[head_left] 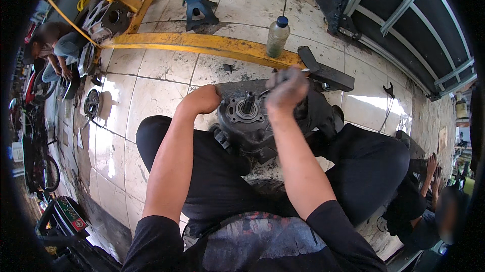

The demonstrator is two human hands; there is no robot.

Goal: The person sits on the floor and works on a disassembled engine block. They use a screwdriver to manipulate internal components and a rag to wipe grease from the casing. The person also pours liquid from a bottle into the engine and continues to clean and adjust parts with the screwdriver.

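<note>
A dark, greasy transmission housing (248, 130) stands on the floor between my knees. From its upper face rises a splined shaft (248, 101), ringed by a bearing and a metal flange with bolt holes. My left hand (202, 99) is closed at the housing's left rim; its fingertips are hidden behind the hand. My right hand (288, 90), dirty and somewhat blurred, is closed in a fist above the housing's right side. Something small shows at its far edge, too little to name. Dark cloth (317, 112) lies beside the housing on the right.
A yellow steel frame (202, 43) crosses the floor ahead, with a blue-capped bottle (278, 37) by it. Farther off is a blue metal stand (197, 9). A black steel bar (331, 77) lies right. Other people (63, 52) crouch at far left and lower right (422, 216).
</note>
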